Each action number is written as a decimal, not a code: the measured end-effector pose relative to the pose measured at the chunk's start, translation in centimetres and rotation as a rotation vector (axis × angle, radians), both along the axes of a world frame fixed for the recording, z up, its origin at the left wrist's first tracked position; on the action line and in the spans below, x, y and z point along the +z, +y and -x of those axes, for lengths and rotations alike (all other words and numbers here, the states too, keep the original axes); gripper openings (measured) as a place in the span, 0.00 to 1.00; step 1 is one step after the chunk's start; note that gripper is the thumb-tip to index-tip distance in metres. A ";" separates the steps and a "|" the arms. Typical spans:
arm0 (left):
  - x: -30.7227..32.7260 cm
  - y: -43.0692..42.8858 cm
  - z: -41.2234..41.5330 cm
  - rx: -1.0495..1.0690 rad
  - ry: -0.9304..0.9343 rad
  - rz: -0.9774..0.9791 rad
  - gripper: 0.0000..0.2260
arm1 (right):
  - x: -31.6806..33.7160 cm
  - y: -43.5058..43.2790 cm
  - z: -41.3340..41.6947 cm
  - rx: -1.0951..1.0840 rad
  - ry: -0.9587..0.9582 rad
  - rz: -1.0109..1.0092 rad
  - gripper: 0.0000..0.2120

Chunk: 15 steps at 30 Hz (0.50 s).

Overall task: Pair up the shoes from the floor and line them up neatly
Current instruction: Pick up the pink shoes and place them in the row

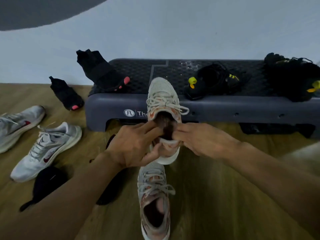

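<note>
Dim, even indoor light, soft shadows on the wood floor, wide-angle bending at edges, slight motion blur throughout.

We took the place for a home workout corner or small gym room. A dark aerobic step platform stood against a plain pale wall on a wood-look floor. Black training shoes sat on its left end, and white running shoes lay scattered on the floor to the left.

2 beige sneakers, 2 white sneakers, 4 black shoes.
</note>
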<state>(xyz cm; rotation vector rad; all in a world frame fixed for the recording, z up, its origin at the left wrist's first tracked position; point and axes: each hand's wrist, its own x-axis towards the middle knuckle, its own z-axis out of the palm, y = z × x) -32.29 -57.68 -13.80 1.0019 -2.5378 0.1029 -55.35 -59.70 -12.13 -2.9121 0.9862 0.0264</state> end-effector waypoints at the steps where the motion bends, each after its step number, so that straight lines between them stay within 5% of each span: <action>1: -0.9 0.7 0.1 -0.054 -0.052 -0.031 0.17 | -0.8 1.2 0.9 0.028 0.046 0.001 0.14; 7: -6.1 5.0 4.8 -0.278 -0.292 -0.079 0.13 | -5.7 6.6 6.2 0.008 0.201 -0.234 0.14; 11: -8.8 8.0 9.3 -0.226 -0.543 -0.262 0.14 | -9.2 9.4 7.7 0.065 0.351 -0.311 0.16; 15: -10.7 9.5 9.8 -0.233 -0.668 -0.348 0.12 | -11.5 11.4 7.1 0.165 0.292 -0.325 0.18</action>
